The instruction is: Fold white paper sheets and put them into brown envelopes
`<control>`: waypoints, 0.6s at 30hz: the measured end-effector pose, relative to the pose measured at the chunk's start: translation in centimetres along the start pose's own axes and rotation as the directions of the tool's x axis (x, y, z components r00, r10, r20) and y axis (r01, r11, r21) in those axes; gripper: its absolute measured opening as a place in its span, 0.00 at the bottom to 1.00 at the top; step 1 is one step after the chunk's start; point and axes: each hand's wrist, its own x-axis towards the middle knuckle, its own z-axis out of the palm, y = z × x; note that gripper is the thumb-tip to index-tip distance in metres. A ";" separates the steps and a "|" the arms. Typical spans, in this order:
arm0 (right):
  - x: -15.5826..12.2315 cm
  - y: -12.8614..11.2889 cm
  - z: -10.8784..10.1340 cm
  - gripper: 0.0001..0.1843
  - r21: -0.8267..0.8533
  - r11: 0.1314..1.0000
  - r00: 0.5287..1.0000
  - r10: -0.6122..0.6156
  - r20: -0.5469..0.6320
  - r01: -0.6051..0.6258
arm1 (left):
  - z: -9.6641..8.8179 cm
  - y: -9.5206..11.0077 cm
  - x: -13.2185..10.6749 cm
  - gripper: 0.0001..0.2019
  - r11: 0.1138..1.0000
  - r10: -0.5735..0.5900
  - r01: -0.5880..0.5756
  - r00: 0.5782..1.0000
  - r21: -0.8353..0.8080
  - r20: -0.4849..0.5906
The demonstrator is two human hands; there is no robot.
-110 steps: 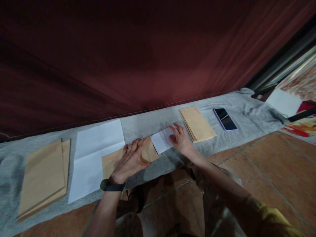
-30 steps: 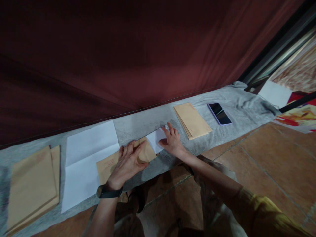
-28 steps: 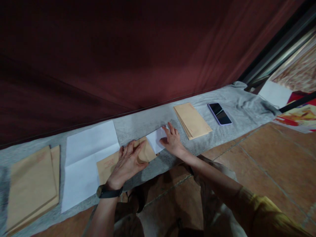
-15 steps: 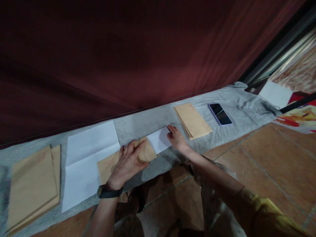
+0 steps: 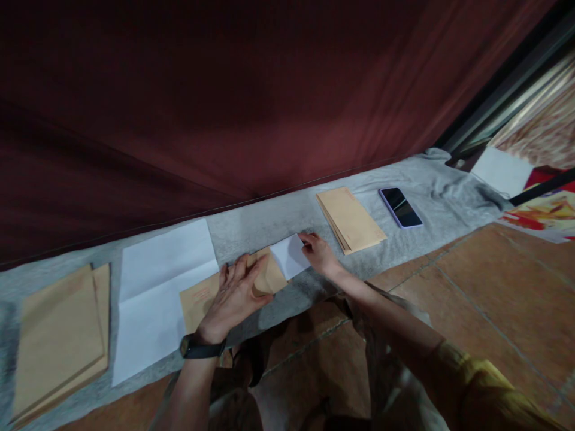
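Note:
A brown paper envelope (image 5: 197,303) lies on the grey cloth, overlapping the edge of a white sheet. My left hand (image 5: 236,296), a dark band on its wrist, rests on this envelope with fingers spread and thumb near its close edge. Folded white paper (image 5: 287,256) sticks out of the envelope's right end, its other part hidden inside. My right hand (image 5: 318,254) pinches the outer end of that paper between thumb and fingers. Under the envelope's left part is the unfolded white sheet (image 5: 157,293), with a crease across its middle.
Large brown envelopes (image 5: 58,341) are stacked at the far left. Smaller brown envelopes (image 5: 353,218) lie right of my hands, beside a phone (image 5: 401,208) in a purple case. A dark red curtain (image 5: 251,108) hangs behind the narrow cloth-covered surface (image 5: 260,218). Tiled floor (image 5: 467,293) shows in front.
My right hand has moved slightly left with the folded paper, and less of it sticks out of the envelope. The envelope and my left hand have shifted slightly right.

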 end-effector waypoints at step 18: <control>-1.1 -0.6 1.8 0.29 0.010 0.999 0.998 -0.049 0.042 0.049 | 0.3 0.0 0.1 0.44 1.000 0.010 -0.010 1.000 -0.026 0.002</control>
